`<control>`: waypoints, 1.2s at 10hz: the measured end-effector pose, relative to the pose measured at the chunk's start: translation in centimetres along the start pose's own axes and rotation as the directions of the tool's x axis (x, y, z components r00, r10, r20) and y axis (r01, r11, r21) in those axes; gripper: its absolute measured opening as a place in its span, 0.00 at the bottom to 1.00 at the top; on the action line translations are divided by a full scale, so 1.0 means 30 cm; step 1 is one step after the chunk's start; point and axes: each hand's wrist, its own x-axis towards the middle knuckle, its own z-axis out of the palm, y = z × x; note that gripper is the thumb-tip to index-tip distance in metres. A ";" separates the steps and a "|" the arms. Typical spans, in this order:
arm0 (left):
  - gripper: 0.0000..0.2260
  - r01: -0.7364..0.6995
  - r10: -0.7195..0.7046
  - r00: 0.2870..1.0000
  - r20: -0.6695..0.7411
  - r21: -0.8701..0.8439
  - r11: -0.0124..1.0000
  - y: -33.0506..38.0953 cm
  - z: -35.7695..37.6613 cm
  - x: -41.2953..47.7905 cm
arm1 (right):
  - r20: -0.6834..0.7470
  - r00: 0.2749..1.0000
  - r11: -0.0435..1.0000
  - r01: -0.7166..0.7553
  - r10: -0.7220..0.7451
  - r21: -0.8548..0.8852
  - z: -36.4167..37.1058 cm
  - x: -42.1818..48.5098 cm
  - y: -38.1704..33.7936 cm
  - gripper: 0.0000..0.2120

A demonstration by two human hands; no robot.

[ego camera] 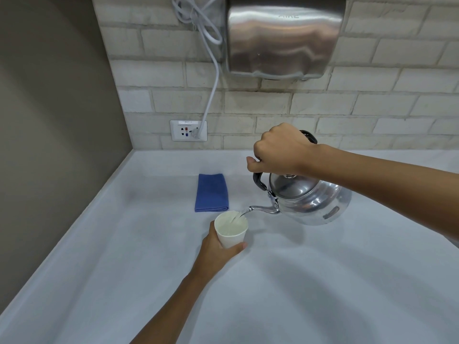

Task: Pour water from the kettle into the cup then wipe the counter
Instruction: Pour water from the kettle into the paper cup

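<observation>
Right grip (279,151) clenches the tilted steel kettle (308,202); left grip (218,247) wraps the white paper cup (231,229), which looks nearly full: overflow risks wetting the bench (298,281).

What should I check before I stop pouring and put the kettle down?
1. Spout over the cup: ok, the kettle spout sits above the rim and water runs in.
2. Cup steadied: ok, left hand wraps its lower half.
3. Kettle grip: ok, right hand is closed on the handle.
4. Fill level: cannot tell, the inside looks uniformly white.
5. Spills on the counter: cannot tell, no puddle stands out on the pale surface.
6. Cloth ready: ok, folded just behind the cup.
</observation>
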 end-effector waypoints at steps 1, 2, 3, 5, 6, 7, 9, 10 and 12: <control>0.35 0.001 -0.001 1.000 0.004 -0.004 1.000 -0.002 0.000 0.000 | -0.005 1.000 1.000 0.000 0.000 0.000 -0.001 -0.002 0.001 0.26; 0.36 0.001 -0.001 1.000 0.005 -0.002 1.000 -0.004 -0.001 0.000 | -0.007 1.000 1.000 0.001 -0.001 -0.003 -0.001 -0.001 0.000 0.27; 0.37 -0.002 0.002 1.000 0.008 -0.005 1.000 -0.006 -0.001 0.001 | -0.003 1.000 1.000 0.001 -0.001 -0.006 0.001 0.000 0.000 0.27; 0.35 -0.005 0.005 1.000 0.008 -0.009 1.000 -0.003 -0.001 0.002 | -0.006 1.000 1.000 0.007 -0.007 -0.014 -0.001 0.000 0.001 0.27; 0.34 -0.010 0.010 1.000 0.007 -0.015 1.000 -0.003 -0.002 0.002 | -0.005 1.000 1.000 0.008 -0.008 -0.015 -0.001 0.001 0.001 0.27; 0.34 -0.010 0.010 1.000 0.007 -0.016 1.000 -0.003 -0.001 0.001 | -0.005 1.000 1.000 0.006 -0.007 -0.017 0.000 0.001 0.001 0.27; 0.34 -0.007 0.007 1.000 0.005 -0.012 1.000 -0.004 0.000 0.000 | -0.003 1.000 1.000 0.006 -0.006 -0.016 0.003 0.004 0.002 0.27; 0.34 -0.005 0.005 1.000 0.009 -0.014 1.000 -0.003 0.000 0.000 | -0.003 1.000 1.000 0.007 -0.007 -0.012 0.005 0.004 0.006 0.27; 0.34 -0.008 0.008 1.000 0.007 -0.019 1.000 -0.002 0.000 -0.001 | -0.010 1.000 1.000 0.005 -0.005 -0.004 0.013 0.002 0.005 0.26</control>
